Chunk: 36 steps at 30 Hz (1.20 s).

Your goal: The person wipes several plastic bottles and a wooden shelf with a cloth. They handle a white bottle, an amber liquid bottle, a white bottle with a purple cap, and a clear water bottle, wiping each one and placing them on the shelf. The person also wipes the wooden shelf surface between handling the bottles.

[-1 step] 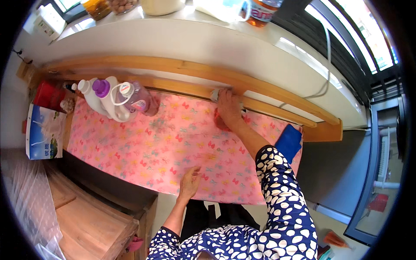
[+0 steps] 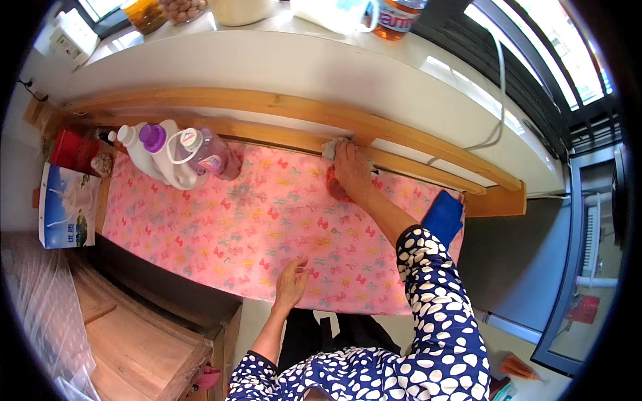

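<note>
My right hand [image 2: 352,170] reaches to the far side and presses a crumpled cloth [image 2: 338,186] against the lower wooden rail [image 2: 287,135]. The cloth shows red below the palm and greyish white by the fingertips; the rest is hidden under the hand. My left hand [image 2: 291,284] holds nothing, its fingers loosely bent and apart, over the near edge of the pink bow-patterned table covering [image 2: 267,220]. A folded blue cloth [image 2: 443,217] lies at the covering's right end, beside my right forearm.
White jugs, one with a purple cap [image 2: 153,138], and a clear purple bottle [image 2: 217,154] stand at the back left. Beside them are a red box [image 2: 72,151] and a blue-white carton [image 2: 67,207]. Jars and an amber bottle [image 2: 394,19] line the windowsill. Wooden furniture [image 2: 140,341] stands near left.
The whole view has shifted slightly. My right hand stays on the cloth at the rail, and my left hand keeps its place over the near edge.
</note>
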Tool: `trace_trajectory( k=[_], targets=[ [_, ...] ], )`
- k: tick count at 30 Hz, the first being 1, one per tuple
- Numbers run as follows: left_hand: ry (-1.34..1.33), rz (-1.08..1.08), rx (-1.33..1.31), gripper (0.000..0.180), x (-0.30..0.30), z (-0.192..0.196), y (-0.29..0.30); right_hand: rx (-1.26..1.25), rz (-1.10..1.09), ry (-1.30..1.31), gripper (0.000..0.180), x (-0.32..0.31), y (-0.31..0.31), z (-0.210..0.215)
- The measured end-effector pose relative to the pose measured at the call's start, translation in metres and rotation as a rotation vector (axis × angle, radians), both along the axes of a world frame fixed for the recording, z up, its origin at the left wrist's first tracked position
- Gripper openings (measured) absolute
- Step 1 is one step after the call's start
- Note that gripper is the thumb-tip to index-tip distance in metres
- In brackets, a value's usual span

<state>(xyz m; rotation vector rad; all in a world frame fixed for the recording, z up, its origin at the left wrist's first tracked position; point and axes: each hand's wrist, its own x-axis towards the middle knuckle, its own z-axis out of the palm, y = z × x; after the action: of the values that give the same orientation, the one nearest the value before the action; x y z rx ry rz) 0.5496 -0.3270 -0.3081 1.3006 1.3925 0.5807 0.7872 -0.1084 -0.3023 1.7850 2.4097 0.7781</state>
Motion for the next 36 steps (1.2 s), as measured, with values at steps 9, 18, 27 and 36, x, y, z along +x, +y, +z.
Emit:
trace_trajectory(
  k=[9, 18, 27, 36],
  targets=[
    [0.015, -0.058, -0.086, 0.031, 0.038, -0.016, -0.032, 0.112, -0.068, 0.473, 0.040, 0.093, -0.028, -0.016],
    [0.010, -0.168, -0.032, 0.030, 0.092, -0.011, -0.028, 0.043, -0.173, 0.248, 0.053, 0.148, -0.072, -0.003],
    [-0.064, -0.262, -0.019, 0.030, 0.150, -0.021, -0.039, 0.025, -0.168, 0.194, 0.052, 0.227, -0.115, -0.015],
    [-0.016, -0.316, -0.028, 0.030, 0.168, -0.024, -0.043, 0.212, -0.518, 0.109, 0.039, 0.361, -0.160, -0.010]
  ],
)
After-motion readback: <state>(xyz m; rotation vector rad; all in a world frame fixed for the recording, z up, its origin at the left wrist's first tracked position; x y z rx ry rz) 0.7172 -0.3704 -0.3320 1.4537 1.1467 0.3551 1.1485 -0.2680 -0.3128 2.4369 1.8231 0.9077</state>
